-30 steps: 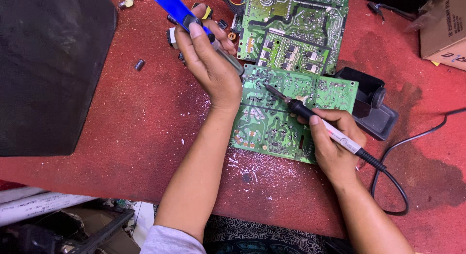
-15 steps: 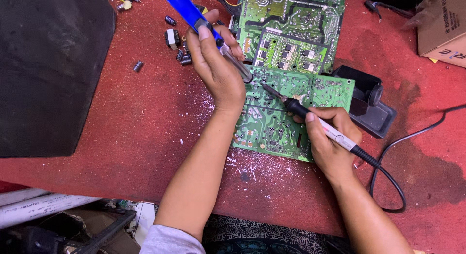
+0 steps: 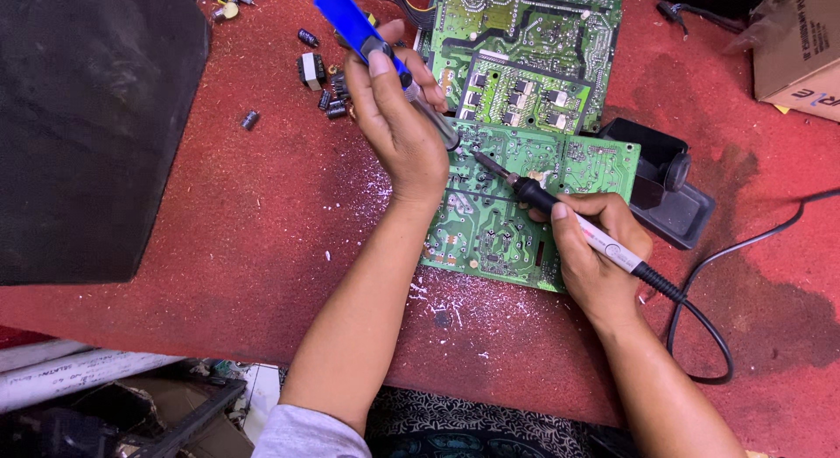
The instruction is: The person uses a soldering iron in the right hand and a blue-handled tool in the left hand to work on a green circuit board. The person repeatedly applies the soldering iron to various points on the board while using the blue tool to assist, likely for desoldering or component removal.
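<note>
My left hand [image 3: 398, 125] grips a blue-handled desoldering pump [image 3: 350, 22], its tip pointed down at the near green circuit board [image 3: 490, 230]. My right hand [image 3: 599, 261] holds a soldering iron [image 3: 560, 215] like a pen, its dark tip resting on the same board close to the pump's tip. The iron's black cord [image 3: 700, 327] loops off to the right. A second, larger green circuit board [image 3: 534, 47] lies just behind the first.
A black soldering iron stand [image 3: 669, 187] sits right of the boards. Several small loose capacitors [image 3: 319, 82] lie at the top left on the red mat [image 3: 219, 248]. A big black panel [image 3: 87, 117] fills the left; a cardboard box [image 3: 801, 51] is at top right.
Both hands have shifted only slightly over the board; the pump and the iron tip stay close together at the same spot.
</note>
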